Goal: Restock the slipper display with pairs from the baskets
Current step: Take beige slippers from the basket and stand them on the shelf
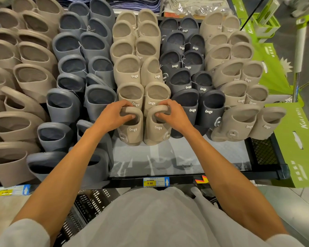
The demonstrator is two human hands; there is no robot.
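Five columns of slippers stand on end on the black wire display shelf (264,154): beige, grey-blue, beige, dark navy, beige. At the front of the middle column stands a pair of beige moulded foam slippers (133,135), two shoes just beside each other. The left hand (112,115) curls its fingers round one top rim, and the right hand (174,115) grips the other. Their small white lettering is too small to read. One yellow price tag (150,182) reads 9.90. The green cardboard box (296,139) says "Kui". One black perforated plastic basket (89,202) sits below.
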